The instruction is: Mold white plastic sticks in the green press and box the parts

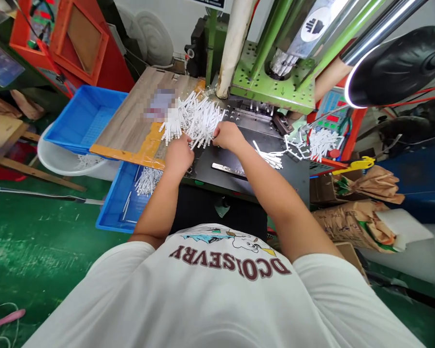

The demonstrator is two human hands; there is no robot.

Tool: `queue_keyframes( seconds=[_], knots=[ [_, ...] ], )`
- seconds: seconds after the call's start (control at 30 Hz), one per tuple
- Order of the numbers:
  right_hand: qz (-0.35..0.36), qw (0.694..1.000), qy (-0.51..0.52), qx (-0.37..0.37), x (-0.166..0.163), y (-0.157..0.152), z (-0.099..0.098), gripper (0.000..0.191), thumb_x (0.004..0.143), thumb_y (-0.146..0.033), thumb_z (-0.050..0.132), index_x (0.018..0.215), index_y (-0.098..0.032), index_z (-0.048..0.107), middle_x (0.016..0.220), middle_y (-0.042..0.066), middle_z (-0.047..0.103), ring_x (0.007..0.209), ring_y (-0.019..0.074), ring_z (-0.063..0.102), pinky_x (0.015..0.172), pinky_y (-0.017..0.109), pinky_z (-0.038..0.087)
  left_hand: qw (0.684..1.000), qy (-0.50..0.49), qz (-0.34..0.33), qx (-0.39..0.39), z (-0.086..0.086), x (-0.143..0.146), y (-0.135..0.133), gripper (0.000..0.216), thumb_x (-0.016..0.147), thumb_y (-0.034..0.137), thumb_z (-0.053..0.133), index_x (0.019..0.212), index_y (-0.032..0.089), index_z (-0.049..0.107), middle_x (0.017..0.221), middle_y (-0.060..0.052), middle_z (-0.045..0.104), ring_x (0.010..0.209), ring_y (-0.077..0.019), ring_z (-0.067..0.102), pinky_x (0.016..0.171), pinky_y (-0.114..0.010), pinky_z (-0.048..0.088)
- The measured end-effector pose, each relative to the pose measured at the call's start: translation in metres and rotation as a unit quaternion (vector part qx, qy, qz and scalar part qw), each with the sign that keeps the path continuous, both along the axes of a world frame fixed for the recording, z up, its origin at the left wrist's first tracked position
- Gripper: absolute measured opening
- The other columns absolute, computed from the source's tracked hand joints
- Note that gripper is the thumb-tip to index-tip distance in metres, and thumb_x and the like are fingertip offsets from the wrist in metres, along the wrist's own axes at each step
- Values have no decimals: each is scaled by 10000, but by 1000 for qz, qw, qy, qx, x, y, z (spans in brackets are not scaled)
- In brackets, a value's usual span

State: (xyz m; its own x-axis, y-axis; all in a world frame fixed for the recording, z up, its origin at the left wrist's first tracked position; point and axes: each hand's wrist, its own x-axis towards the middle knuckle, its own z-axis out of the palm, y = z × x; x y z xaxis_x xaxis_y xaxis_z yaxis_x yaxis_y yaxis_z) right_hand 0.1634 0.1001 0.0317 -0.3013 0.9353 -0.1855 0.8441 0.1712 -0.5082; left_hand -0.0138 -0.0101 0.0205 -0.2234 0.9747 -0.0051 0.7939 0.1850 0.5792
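While your left hand and right hand grip the white plastic strips, a hard pull could snag strands on the black work plate.

pixelated patch on wood-grain board: unreadable | white strips: exact form too small

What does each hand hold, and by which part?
The left hand and right hand grasp the near edge of a pile of white plastic strips; which strips cannot be told.
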Motion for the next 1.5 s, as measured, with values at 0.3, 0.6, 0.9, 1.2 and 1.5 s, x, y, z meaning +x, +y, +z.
queue_keyframes(
  seconds=[0.3,0.6,0.9,1.2,1.5],
  knots=[
    [-43,999,30,-3,112,-99,11,120,824,-162,707,875,-212,803,799,21,761,767,200,690,765,307,535,950,-234,-184,99,-10,62,-20,61,910,256,756,931,204,781,978,-45,828,923,-217,767,967,-364,608],
    [-68,970,176,152,137,-145,-30,167,933,-269,644,973,-231,802,1013,68,827,966,258,761,903,392,593,945,-54,-278,162,-28,84,-31,123,1040,208,625,1014,250,738,1018,25,838,926,-163,779,1337,-563,359],
    [66,972,52,221,142,-142,-35,202,979,-204,601,983,-228,801,1003,99,802,953,282,734,915,412,570,937,71,-306,154,-16,93,-40,271,1058,141,508,1060,267,747,917,24,796,836,-168,760,1349,-579,330],
    [76,966,61,241,147,-138,-34,222,983,-174,614,1017,-238,824,1027,74,834,957,266,783,869,378,617,947,89,-286,120,-13,96,-40,202,1088,196,541,1041,256,728,922,-1,807,875,-201,773,1275,-556,404],
    [62,956,57,280,152,-141,-42,228,1028,-247,600,1002,-237,827,998,78,842,931,250,796,858,366,623,949,71,-282,122,-15,97,-40,179,1088,204,556,1049,263,720,942,3,812,917,-200,772,1263,-527,408]
  ],
)
